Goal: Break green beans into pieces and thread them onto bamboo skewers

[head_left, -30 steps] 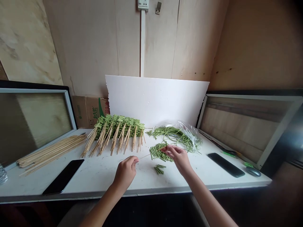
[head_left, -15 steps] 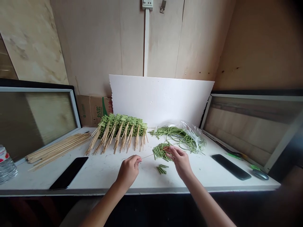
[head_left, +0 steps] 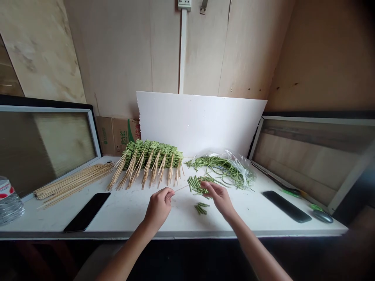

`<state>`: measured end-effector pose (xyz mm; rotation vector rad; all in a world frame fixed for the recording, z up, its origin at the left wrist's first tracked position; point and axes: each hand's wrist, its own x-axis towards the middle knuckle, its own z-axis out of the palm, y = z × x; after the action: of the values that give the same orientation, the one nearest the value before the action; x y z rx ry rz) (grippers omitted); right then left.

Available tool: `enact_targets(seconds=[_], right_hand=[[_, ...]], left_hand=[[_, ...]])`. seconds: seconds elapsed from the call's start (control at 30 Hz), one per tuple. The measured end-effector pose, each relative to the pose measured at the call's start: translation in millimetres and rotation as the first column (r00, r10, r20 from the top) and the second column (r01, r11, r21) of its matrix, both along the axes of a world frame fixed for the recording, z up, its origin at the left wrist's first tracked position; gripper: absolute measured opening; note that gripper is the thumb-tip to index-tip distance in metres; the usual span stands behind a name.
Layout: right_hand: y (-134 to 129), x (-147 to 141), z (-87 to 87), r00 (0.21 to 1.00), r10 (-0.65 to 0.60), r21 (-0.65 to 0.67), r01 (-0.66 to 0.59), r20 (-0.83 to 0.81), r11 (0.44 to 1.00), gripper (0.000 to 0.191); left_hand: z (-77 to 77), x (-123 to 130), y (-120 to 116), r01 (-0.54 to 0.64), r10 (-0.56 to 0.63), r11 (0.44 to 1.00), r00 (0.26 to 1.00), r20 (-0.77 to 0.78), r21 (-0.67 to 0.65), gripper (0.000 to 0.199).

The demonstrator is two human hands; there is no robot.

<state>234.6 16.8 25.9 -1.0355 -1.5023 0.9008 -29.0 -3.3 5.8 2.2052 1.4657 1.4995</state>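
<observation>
My left hand (head_left: 159, 205) is closed, pinching one end of a thin bamboo skewer (head_left: 182, 188) that slants up to the right. Around the skewer's far part lie cut green bean pieces (head_left: 193, 184), several of them side by side; I cannot tell which are threaded and which lie behind. My right hand (head_left: 219, 198) has its thumb and fingers pressed together by these pieces, and what is between the fingertips is hidden. A smaller group of cut bean pieces (head_left: 201, 208) rests on the white table just below, nearer to me.
At the back left, filled bean skewers (head_left: 152, 154) are stacked, sticks toward me. Bare skewers (head_left: 73, 181) lie left, near a black phone (head_left: 87, 212) and a water bottle (head_left: 10, 203). Long uncut beans (head_left: 222, 168) in a plastic bag lie back right; a dark slab (head_left: 287, 206) lies right.
My left hand has moved very slightly up and left. My right hand has turned a little, its fingertips still near the bean pieces. The whole view has shifted slightly.
</observation>
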Motion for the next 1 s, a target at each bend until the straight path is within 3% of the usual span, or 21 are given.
enact_targets(seconds=[0.07,0.17,0.27,0.37,0.57,0.63,0.7,0.8,0.9,1.0], right_hand=[[5.6,14.7,-2.6,0.941,0.006,0.044,-0.022,0.338,0.999,0.037],[12.3,31.2,-14.3,0.752,-0.044,0.097,-0.027,0.658,0.995,0.025],[14.4,35.7,-24.2,0.658,-0.025,0.064,-0.036,0.753,0.997,0.013],[14.5,32.6,-27.7,0.666,-0.057,0.085,-0.011,0.744,0.996,0.007],[20.6,30.6,-30.8,0.804,0.007,-0.037,0.019,0.594,0.999,0.007],[22.7,32.7,-27.9,0.854,-0.02,-0.01,0.029,0.519,1.0,0.012],[23.4,35.6,-21.6,0.907,-0.049,0.021,0.044,0.418,0.999,0.019],[21.9,39.5,-9.6,0.983,-0.015,-0.056,0.026,0.185,0.998,0.032],[19.2,39.9,-1.2,0.992,0.06,-0.142,-0.075,-0.107,0.987,0.035],[17.8,37.0,1.3,0.923,0.114,-0.172,-0.187,-0.367,0.967,0.032]], left_hand=[[-0.6,-2.8,3.1,-0.016,0.016,0.999,1.0,0.007,-0.028,0.023],[-1.8,-4.3,5.2,-0.022,0.022,0.998,1.0,-0.002,-0.054,0.024],[-3.3,-3.1,4.8,-0.017,0.016,0.998,1.0,-0.016,-0.061,0.024],[-4.2,-1.7,4.1,-0.013,0.012,0.999,1.0,-0.02,-0.052,0.024],[-4.4,-1.9,3.4,0.001,-0.002,1.0,1.0,-0.024,-0.029,0.025],[-4.6,-2.3,3.4,0.003,-0.004,1.0,1.0,-0.025,-0.022,0.025],[-4.8,-2.5,3.8,0.001,-0.002,1.0,1.0,-0.024,-0.016,0.026],[-4.9,-2.0,4.2,0.008,-0.008,1.0,1.0,-0.017,-0.013,0.026],[-4.5,-0.1,2.5,0.026,-0.026,0.999,1.0,-0.011,-0.023,0.027],[-4.0,2.4,-0.5,0.047,-0.048,0.998,0.999,-0.018,-0.045,0.03]])
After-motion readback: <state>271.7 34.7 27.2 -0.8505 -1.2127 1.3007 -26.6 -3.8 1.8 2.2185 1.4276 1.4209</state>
